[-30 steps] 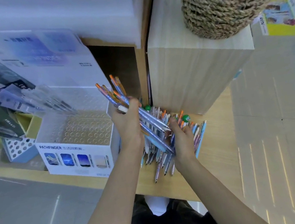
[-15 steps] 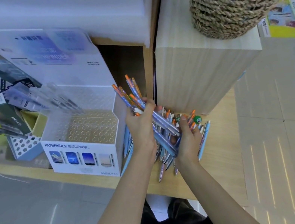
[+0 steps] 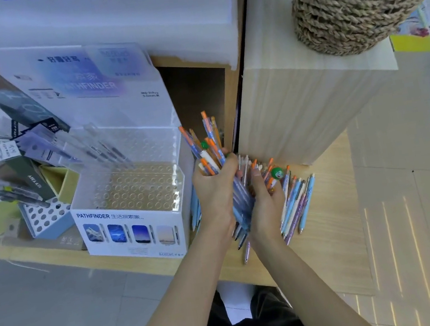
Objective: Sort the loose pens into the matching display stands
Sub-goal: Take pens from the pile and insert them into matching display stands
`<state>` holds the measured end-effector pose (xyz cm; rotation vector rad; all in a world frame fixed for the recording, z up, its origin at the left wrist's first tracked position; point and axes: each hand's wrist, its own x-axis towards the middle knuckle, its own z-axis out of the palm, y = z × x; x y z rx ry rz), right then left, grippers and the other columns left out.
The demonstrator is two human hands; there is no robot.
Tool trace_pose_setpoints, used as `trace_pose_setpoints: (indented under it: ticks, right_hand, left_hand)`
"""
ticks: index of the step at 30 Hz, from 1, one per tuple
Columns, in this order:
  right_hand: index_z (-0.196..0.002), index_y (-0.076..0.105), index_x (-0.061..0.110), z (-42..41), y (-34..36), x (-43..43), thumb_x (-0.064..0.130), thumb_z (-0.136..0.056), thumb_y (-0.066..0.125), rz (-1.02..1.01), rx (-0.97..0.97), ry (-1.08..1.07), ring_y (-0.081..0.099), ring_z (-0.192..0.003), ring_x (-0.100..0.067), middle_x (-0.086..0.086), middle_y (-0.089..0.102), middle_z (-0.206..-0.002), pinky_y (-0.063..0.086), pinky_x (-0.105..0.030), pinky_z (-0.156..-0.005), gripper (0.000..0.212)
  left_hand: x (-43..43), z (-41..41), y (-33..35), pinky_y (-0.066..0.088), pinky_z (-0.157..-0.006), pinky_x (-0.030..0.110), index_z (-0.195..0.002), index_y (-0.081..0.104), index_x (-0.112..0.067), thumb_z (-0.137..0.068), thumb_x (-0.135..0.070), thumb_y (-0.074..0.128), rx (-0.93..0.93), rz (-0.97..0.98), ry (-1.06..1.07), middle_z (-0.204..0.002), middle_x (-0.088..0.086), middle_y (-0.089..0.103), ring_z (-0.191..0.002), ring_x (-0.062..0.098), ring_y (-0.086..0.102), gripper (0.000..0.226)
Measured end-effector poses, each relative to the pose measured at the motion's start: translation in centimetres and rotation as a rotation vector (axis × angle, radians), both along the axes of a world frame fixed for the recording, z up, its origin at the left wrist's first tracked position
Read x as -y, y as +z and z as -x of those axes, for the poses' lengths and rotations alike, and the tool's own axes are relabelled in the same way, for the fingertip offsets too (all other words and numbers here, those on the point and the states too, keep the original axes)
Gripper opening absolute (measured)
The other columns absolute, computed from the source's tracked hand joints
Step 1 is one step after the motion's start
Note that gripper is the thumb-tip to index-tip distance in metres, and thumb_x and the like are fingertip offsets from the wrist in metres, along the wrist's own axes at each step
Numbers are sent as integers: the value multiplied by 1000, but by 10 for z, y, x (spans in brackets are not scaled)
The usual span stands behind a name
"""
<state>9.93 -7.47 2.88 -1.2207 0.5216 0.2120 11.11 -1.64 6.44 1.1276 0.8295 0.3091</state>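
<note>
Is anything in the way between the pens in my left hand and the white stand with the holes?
Nothing visible. The left hand holds the pens just beside the stand; its holed top is uncovered, with only its own side wall between.

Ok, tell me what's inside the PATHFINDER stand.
A clear insert with rows of round holes, the near rows empty. Blurred pens lean over its back; beneath the insert is hidden.

Tight between the pen stand [image 3: 133, 226] on the left and the wooden block [image 3: 301, 119] on the right, only a narrow dark gap [image 3: 195, 91] behind. Cluttered with pens [image 3: 298, 202] across the shelf [image 3: 340, 227] between them. Open from the front edge and down into the stand's top.
</note>
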Motion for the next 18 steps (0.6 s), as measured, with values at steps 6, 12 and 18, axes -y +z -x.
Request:
trace_pose_setpoints:
  ticks: [6,12,18]
  right_hand:
    - [-97,64,6,-15,8,13,25,-98,51,199,62,215,65,-67,-16,-12,64,-73,54,-35,-65,22]
    - [-99,64,19,-31,25,4,31,-93,57,-96,-78,231,66,-103,-19,-4,72,-104,48,-38,-95,15]
    - [-138,46,23,-16,24,-26,47,-88,60,-55,-52,233,57,-119,-18,-2,61,-129,41,-43,-107,57]
  left_hand:
    - [-30,5,-6,47,-55,13,-95,64,-6,-80,-5,72,-105,-98,-320,-63,-2,60,-51,1,58,17]
    - [-48,18,-13,50,-86,25,-93,71,-17,-75,-9,78,-128,-1,-522,-88,-3,75,-86,8,69,21]
    - [-67,26,-16,49,-93,31,-107,67,-23,-70,-24,79,-108,58,-652,-100,-4,74,-98,11,68,39]
